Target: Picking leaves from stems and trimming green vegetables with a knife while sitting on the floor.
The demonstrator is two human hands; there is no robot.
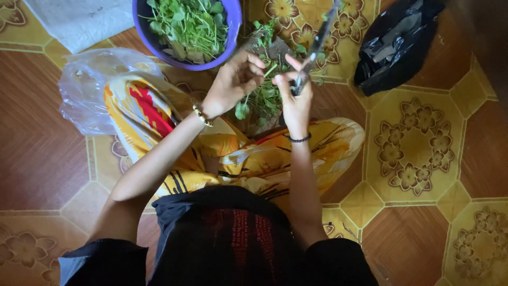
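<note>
- Sitting on a floor (423, 228) of patterned covering, wood-look brown panels set between yellow panels with flower rings, I work just above my knees; nothing more of the room shows than this floor.
- Beneath both hands lie my legs in bright yellow cloth (248, 153) with red and black marks.
- Beyond my left hand stands a purple bowl (233, 21), already well filled with picked green leaves (188, 24), so by my judgement a good share of the sorting is done.
- Left of that hand, touching my knee, lies a clear plastic bag (90, 85), crumpled, and farther up a pale sheet (79, 18).
- Well off to the right of my right hand sits a black plastic bag (397, 45), open and slack.
- Directly under and just past my grip lies a loose heap of leafy stems (264, 98), still unsorted; this is what is left, and it looks smaller than what the bowl holds.
- My right hand (295, 103) is clenched around the handle of a knife (316, 45), whose dark blade points up and away from me.
- My left hand (233, 82) pinches a thin green sprig (270, 70) between fingertips, held right against the knife hand.
- A beaded bracelet circles my left wrist, a dark band my right.
</note>
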